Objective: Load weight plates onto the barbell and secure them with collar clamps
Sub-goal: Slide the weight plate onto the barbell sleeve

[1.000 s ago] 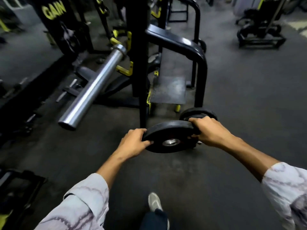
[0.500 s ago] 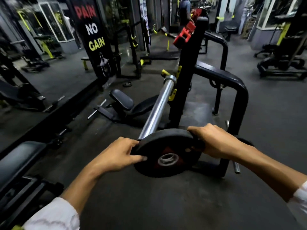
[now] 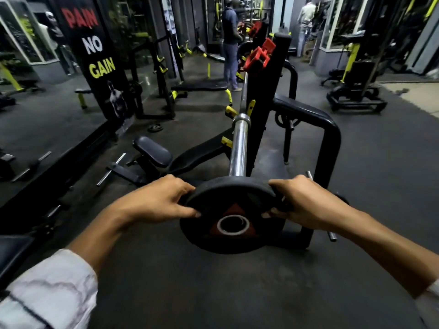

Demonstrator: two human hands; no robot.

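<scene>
A tall black banner (image 3: 95,60) reads "PAIN NO GAIN".

Single head view: worn camera, wide-angle, faces forward-down along barbell (image 3: 238,148) sleeve, close above both hands, gym floor (image 3: 356,162) beyond.

You work in a dim gym; the dark floor (image 3: 237,293) swallows detail. Glare streaks the chrome barbell sleeve (image 3: 238,150). Your near sleeve (image 3: 47,293) blurs softly, the wide lens bends the edges, and distant windows (image 3: 337,24) glow brighter.
</scene>
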